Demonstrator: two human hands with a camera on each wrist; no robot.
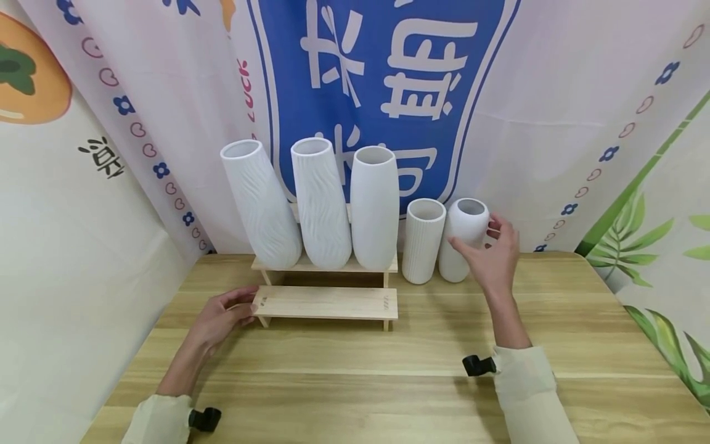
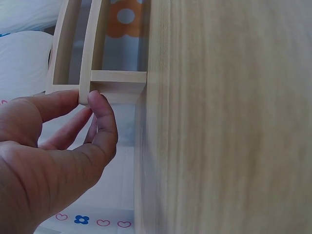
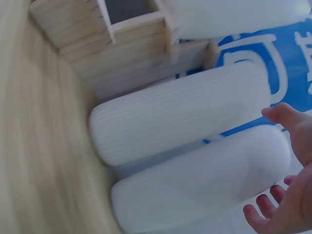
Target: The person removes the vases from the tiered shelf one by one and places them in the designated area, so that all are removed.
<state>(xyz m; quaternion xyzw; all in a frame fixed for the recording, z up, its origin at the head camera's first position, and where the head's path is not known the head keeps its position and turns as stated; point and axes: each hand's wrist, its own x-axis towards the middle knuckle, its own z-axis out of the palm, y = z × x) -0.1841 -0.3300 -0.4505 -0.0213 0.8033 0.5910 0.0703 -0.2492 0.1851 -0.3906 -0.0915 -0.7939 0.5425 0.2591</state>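
Observation:
At the left end of a stepped wooden display stand [image 1: 327, 302], my left hand [image 1: 222, 314] pinches the lower step; the left wrist view shows thumb and fingertips on the edge of its board [image 2: 85, 63]. My right hand [image 1: 495, 256] is spread about the upper part of a smooth white vase [image 1: 467, 228], thumb in front and fingers at its right side. In the right wrist view, gaps show between the fingers and this vase [image 3: 200, 180]. A ribbed white vase [image 1: 423, 250] stands upright just left of it.
Three taller white vases stand in a row on the upper step: two wavy ones [image 1: 263, 206] [image 1: 323, 206] and a plainer one [image 1: 375, 206]. A printed curtain [image 1: 527, 142] hangs close behind. The wooden table [image 1: 344, 382] extends in front.

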